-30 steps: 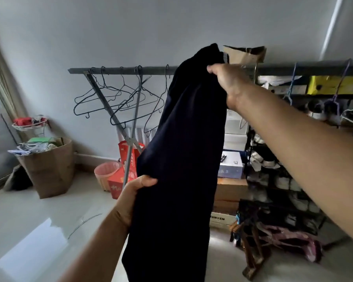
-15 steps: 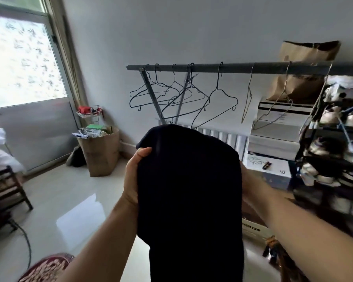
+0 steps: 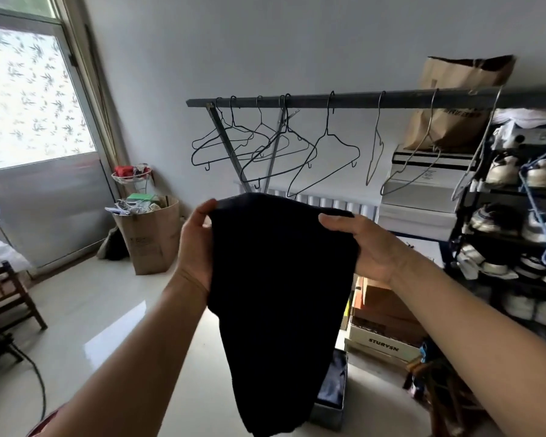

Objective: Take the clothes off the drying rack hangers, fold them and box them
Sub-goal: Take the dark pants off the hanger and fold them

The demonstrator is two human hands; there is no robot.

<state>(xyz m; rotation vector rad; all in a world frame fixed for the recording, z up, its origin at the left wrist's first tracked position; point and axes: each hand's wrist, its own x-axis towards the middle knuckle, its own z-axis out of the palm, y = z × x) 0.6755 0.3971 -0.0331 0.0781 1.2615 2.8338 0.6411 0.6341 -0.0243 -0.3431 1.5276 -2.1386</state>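
Both forearms reach forward, holding a dark navy knitted garment (image 3: 281, 298) up by its top edge in front of the grey metal drying rack bar (image 3: 375, 100); the left hand (image 3: 196, 247) and right hand (image 3: 366, 244) each pinch a corner, the cloth hanging down between them

Matt dark cloth garment (image 3: 281, 279), thin wire hangers (image 3: 323, 159), glossy floor (image 3: 85, 313).

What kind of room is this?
Probably a home laundry or storage room: a drying rack hung with bare wire hangers, a shoe shelf, and stacked cardboard boxes.
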